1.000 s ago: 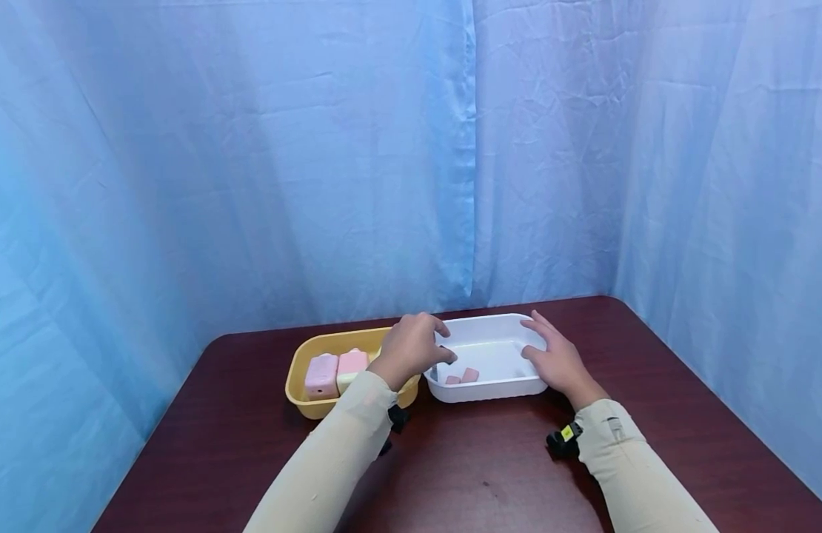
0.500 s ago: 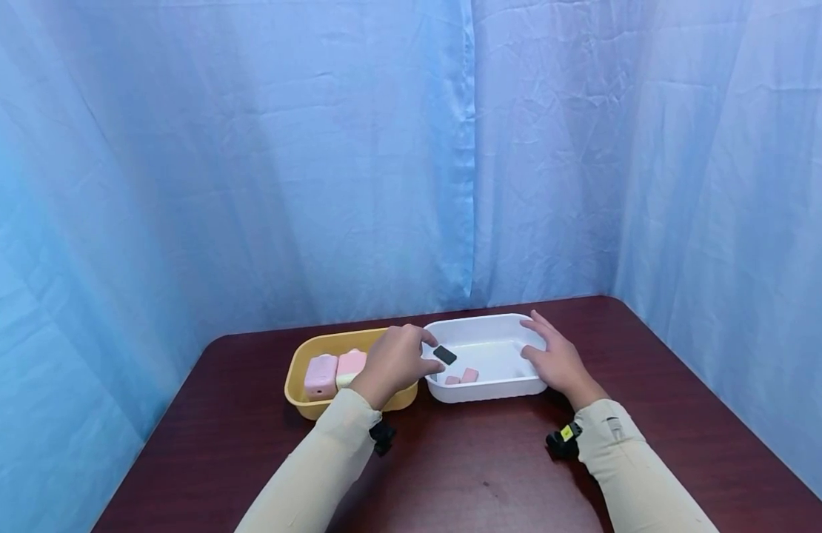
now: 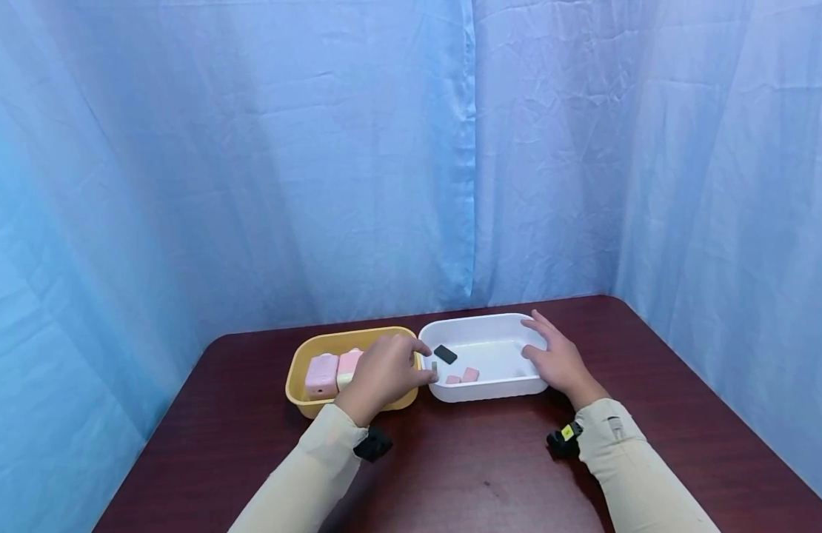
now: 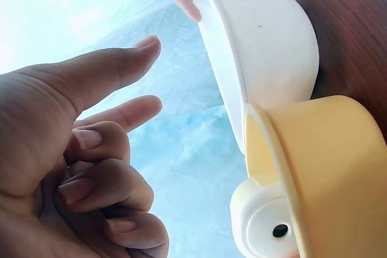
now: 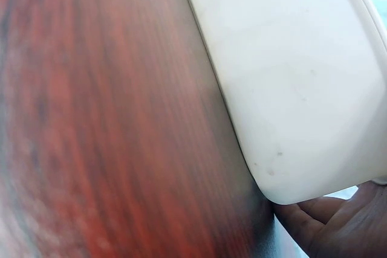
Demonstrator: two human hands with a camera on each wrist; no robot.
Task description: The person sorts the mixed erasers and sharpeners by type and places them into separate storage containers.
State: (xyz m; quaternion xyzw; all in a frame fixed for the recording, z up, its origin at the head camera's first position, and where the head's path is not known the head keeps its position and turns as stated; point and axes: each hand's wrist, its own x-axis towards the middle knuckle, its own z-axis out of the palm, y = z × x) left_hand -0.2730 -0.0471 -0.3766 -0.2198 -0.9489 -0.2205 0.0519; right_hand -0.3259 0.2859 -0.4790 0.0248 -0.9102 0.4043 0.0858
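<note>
My left hand hovers above the right end of the yellow tray. In the left wrist view its thumb and index finger are extended and apart with nothing between them; the other fingers are curled. Just past the fingertips, in the white tray, lie a flat black rectangular piece and a small grey piece. Two pink pieces, including a larger block, lie near its front wall. My right hand grips the tray's right end, thumb reaching inside over the rim.
In the yellow tray stand a lilac box-shaped object and a pink-and-cream one. A white rounded part with a dark hole shows there too. Both trays rest side by side on a dark red-brown table, with blue curtains behind.
My left hand has drawn back leftward from the white tray to above the yellow tray. The black piece, earlier partly hidden at its fingertips, now lies uncovered. My right hand stays put.
</note>
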